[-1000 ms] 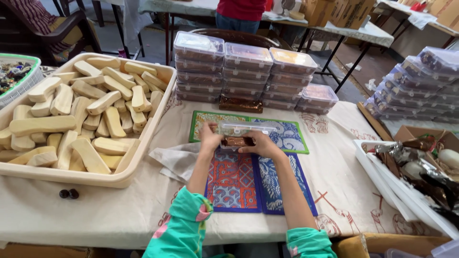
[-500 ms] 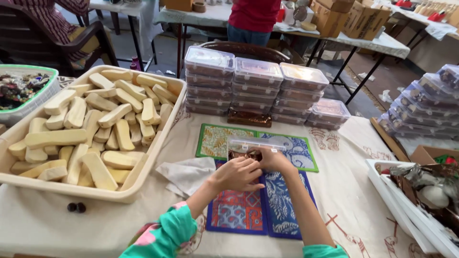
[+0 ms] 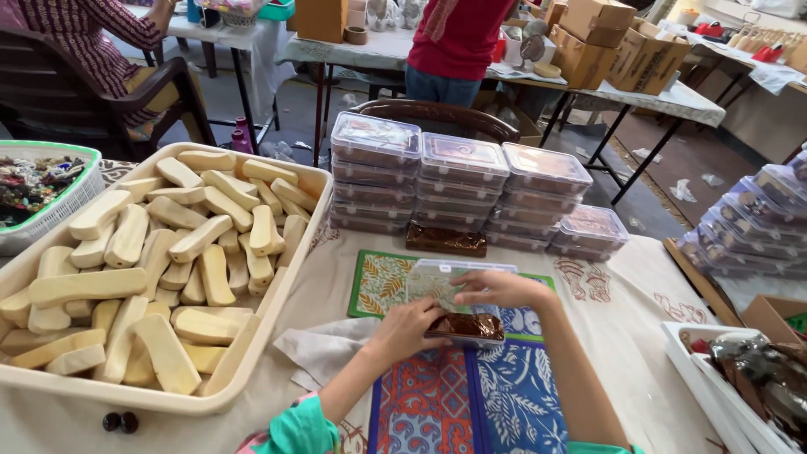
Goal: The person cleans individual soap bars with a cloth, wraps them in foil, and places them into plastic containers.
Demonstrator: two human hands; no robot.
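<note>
Left hand [image 3: 409, 329]: its fingers covered the near-left end of the clear box [image 3: 469, 329].
Box contents: brown and glossy (kind could not be told).
Right hand [image 3: 496, 289]: fingertips were hidden behind the clear lid [image 3: 454, 282].
Cream tray [image 3: 277, 277]: cut off at the left edge.
Standing person [image 3: 454, 38]: cropped above the waist.

Your left hand [image 3: 409, 329] and right hand [image 3: 503, 288] gripping a clear plastic container [image 3: 467, 328] of brown contents, its lid [image 3: 444, 280] just beyond your fingers, patterned mats [image 3: 437, 403] beneath, tray of wooden blocks [image 3: 151, 252] to your left, stacked filled containers [image 3: 471, 189] further ahead.
</note>
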